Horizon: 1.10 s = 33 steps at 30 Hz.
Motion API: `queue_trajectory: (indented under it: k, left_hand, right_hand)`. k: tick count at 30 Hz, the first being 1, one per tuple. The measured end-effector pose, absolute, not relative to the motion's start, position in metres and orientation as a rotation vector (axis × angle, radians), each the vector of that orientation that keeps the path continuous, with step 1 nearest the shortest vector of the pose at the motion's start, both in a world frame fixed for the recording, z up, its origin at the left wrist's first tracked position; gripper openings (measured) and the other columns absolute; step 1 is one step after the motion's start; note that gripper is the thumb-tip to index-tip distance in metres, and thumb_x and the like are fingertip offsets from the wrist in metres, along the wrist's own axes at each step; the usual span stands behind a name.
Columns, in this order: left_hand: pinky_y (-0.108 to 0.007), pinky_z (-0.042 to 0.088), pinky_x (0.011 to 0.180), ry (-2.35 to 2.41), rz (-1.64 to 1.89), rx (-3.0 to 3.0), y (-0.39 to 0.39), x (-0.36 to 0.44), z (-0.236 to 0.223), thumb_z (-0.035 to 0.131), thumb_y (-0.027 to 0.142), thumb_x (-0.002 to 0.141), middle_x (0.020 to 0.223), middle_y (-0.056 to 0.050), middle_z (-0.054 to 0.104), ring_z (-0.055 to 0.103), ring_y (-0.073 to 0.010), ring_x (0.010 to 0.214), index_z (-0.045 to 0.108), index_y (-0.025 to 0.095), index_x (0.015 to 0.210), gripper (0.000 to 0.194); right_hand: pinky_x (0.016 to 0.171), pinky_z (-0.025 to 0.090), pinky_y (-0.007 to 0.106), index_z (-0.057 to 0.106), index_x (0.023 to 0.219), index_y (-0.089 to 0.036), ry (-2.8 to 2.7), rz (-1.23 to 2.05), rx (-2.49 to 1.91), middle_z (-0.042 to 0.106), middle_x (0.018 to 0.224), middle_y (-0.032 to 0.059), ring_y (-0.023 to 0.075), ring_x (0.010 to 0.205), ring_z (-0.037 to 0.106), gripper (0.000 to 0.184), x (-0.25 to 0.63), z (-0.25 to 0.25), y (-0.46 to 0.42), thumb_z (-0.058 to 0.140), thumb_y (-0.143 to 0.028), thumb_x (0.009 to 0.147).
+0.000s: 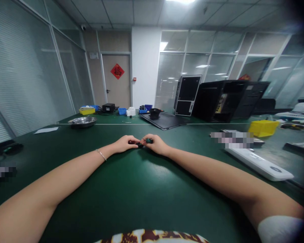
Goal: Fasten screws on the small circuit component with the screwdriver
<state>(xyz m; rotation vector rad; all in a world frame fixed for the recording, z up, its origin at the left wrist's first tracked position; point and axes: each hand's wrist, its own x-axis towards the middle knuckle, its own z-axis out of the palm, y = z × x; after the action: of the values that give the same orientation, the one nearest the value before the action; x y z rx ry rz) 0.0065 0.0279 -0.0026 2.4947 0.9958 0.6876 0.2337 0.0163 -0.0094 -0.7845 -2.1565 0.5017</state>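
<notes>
The left hand (123, 144) and right hand (155, 144) meet above the green worktop (131, 192), both grips narrow and closed on a small dark object (140, 144), red toward the left and green toward the right, too small to name. A white line (121, 124) crosses the worktop well ahead. A steel bowl (83, 121) sits far left; a long white device (258, 163) lies right.
</notes>
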Motion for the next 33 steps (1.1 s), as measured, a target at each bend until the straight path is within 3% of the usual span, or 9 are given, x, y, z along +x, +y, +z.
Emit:
queue_trajectory:
  k: [14,33]
  left_hand:
    - [-0.033,0.047,0.087,0.987,0.652,2.338,0.019,0.009,0.005,0.066,0.035,0.082,0.108,-0.009,0.072,0.063,-0.0228,0.096,0.071,0.016,0.113,0.037]
    - [-0.034,0.047,0.088,1.001,0.650,2.308,0.018,0.009,0.006,0.067,0.037,0.080,0.109,-0.010,0.072,0.064,-0.0238,0.097,0.072,0.014,0.112,0.039]
  right_hand:
    - [0.085,0.048,0.032,0.071,0.089,-0.016,-2.198,0.504,-0.803,0.071,0.091,0.0051,0.0185,0.088,0.064,0.016,0.234,-0.010,0.017,0.058,-0.021,0.081]
    - [0.081,0.046,0.030,0.066,0.083,-0.016,-2.187,0.582,-0.824,0.068,0.083,0.0023,0.0167,0.081,0.061,0.012,0.233,-0.007,0.012,0.058,-0.024,0.078]
